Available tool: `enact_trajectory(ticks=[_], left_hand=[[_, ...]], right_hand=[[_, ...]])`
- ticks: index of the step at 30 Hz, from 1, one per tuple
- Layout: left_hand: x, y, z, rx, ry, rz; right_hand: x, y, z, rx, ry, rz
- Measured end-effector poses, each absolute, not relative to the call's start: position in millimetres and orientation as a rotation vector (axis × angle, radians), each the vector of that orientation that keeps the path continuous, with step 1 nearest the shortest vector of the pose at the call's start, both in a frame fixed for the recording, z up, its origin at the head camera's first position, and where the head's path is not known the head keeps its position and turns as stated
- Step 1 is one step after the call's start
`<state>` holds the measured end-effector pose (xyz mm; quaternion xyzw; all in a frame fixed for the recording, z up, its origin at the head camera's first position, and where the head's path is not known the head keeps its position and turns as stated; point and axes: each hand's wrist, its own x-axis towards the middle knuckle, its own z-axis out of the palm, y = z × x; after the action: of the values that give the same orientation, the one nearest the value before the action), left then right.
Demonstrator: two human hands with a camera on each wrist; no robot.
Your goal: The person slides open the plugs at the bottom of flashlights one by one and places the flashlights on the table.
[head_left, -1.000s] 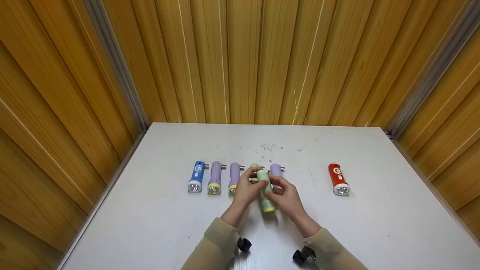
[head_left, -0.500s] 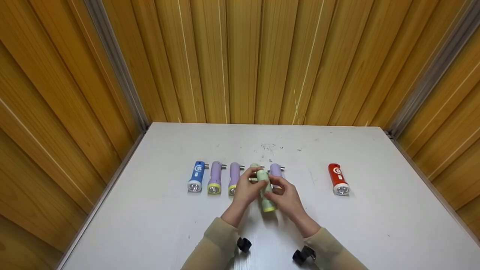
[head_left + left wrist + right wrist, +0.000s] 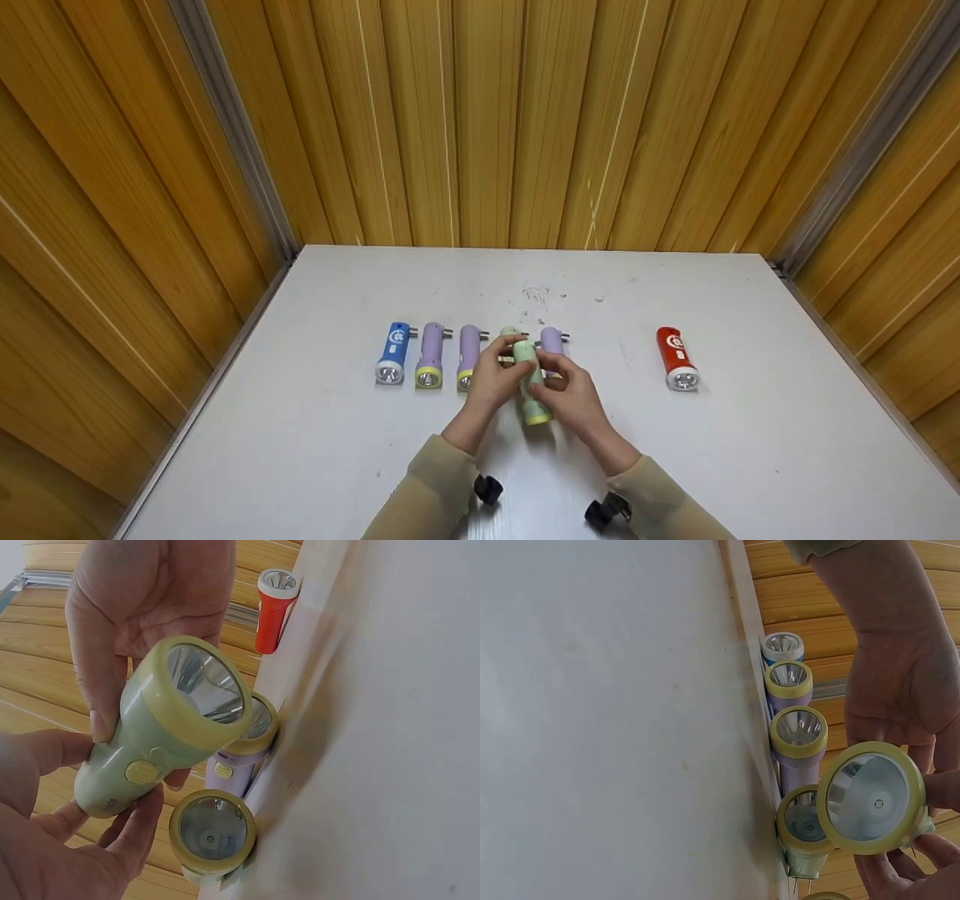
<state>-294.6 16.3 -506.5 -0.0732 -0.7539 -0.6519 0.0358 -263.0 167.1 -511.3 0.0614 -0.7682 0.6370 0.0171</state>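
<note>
Both of my hands hold one light green flashlight (image 3: 529, 382) with a yellow rim, just above the white table. My left hand (image 3: 491, 381) grips its tail end from the left. From the right, my right hand (image 3: 576, 394) pinches the body with thumb and fingers. In the left wrist view, a yellow switch (image 3: 141, 772) shows on the body of the held flashlight (image 3: 112, 769). Its lens (image 3: 870, 796) faces the camera in the right wrist view. Behind my hands lie another green flashlight (image 3: 510, 331) and a purple flashlight (image 3: 552, 340), both partly hidden.
Left of my hands, a blue flashlight (image 3: 394, 352) and two purple flashlights (image 3: 431, 352) lie side by side, plug prongs pointing right. A red flashlight (image 3: 675, 356) lies apart on the right. Wood-patterned walls (image 3: 480, 127) border the white table (image 3: 300, 435) at the back and sides.
</note>
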Motion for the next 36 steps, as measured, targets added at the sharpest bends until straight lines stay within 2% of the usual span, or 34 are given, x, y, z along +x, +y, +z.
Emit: enact_trajectory(ticks=[36], left_hand=[[-294.7, 15.8, -506.1, -0.219, -2.335, -1.969]], right_hand=[[-263.0, 165.6, -511.9, 0.207, -2.391, 1.965]])
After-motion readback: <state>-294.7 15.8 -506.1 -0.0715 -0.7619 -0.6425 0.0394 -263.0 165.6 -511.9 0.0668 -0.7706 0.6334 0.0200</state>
